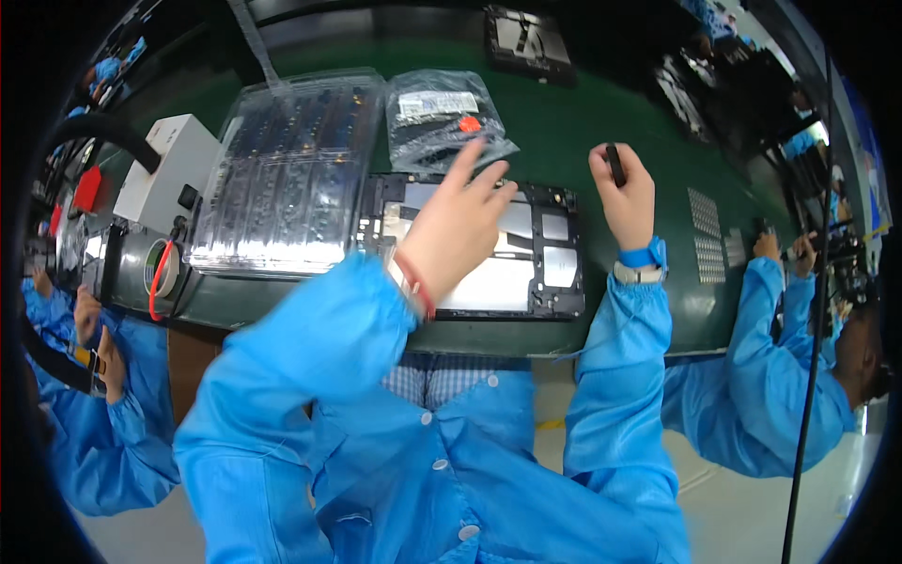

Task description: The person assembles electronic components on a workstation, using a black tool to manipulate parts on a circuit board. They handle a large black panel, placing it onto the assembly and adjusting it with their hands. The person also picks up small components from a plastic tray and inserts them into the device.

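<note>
- Head view, work piece: the opened device [512, 284], a flat black frame with silver panels, lies flat on the green bench [620, 329] directly before the person, long side along the near edge.
- Head view, left hand [453, 230]: above the device, fingers loosely spread, nothing seen in its grasp. The palm side is hidden; contact with the frame cannot be confirmed. Fingertips point toward the clear plastic bag [442, 103] just beyond.
- Head view, right hand [625, 193]: fingers curled closed, a small black piece [615, 164] pinched between thumb and fingers. It stands off the device's upper right corner, clear of it. The piece's exact kind cannot be told.
- Judgement, left hand: any steadying should be by the frame's rim; fingertips pressed on the silver panels or inner parts risk smudging or bending them.
- Judgement, right hand: a light pinch should serve; the piece looks small enough to slip, and a drop into the open frame could be awkward to recover.
- Judgement, clearance: the clear plastic trays [282, 179] sit tight against the device's left side. The left sleeve [310, 324] crosses low near their corner; raising the forearm would avoid a snag.
</note>
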The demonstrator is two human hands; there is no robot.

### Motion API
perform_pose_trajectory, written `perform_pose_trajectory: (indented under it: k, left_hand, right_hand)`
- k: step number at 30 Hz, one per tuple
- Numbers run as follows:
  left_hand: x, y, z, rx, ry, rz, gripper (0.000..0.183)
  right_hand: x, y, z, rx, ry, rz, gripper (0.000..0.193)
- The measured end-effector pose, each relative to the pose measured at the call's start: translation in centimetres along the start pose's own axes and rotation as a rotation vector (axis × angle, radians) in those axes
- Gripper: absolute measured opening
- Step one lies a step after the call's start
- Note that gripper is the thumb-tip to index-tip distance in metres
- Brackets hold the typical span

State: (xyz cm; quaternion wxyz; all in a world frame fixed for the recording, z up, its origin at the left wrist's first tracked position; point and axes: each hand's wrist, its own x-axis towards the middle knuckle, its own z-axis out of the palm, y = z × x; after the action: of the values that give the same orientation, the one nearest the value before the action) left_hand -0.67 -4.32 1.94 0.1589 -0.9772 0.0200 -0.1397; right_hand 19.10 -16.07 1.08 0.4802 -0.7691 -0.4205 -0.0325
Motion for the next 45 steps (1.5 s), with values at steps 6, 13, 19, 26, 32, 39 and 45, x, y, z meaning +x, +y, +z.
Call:
perform_pose_trajectory:
  k: [6,13,19,26,32,39,45]
  left_hand:
    - [-8.6,5.5,-4.2,-1.298,0.127,-0.377,0.027]
    - [-10.6,9.1,-1.1,-2.848,0.046,-1.011,0.042]
    - [-10.9,8.3,-0.8,-3.129,0.19,-1.108,0.04]
    - [-10.2,10.0,-2.6,-3.021,0.315,-0.949,0.025]
    - [-4.2,11.7,-3.7,-2.696,0.664,-1.173,0.025]
    - [-2.5,7.4,-8.3,-1.476,0.802,-0.689,0.051]
    - [-3.0,7.8,-9.9,-0.715,0.616,-0.621,0.065]
  right_hand:
    - [-0.9,-5.2,1.6,-0.214,-0.44,-0.375,0.04]
    - [-1.1,-4.5,4.8,-0.434,-0.551,-0.432,0.041]
    - [-1.1,-4.4,4.8,-0.188,-0.654,-0.327,0.041]
    - [-1.8,-5.4,2.5,-0.212,-0.776,-0.33,0.043]
    - [-1.9,-6.7,1.4,-0.282,-0.718,-0.385,0.047]
    - [-6.2,-12.5,1.1,0.508,-0.092,-0.285,0.046]
    - [-7.8,-11.6,2.4,0.933,0.052,-0.088,0.045]
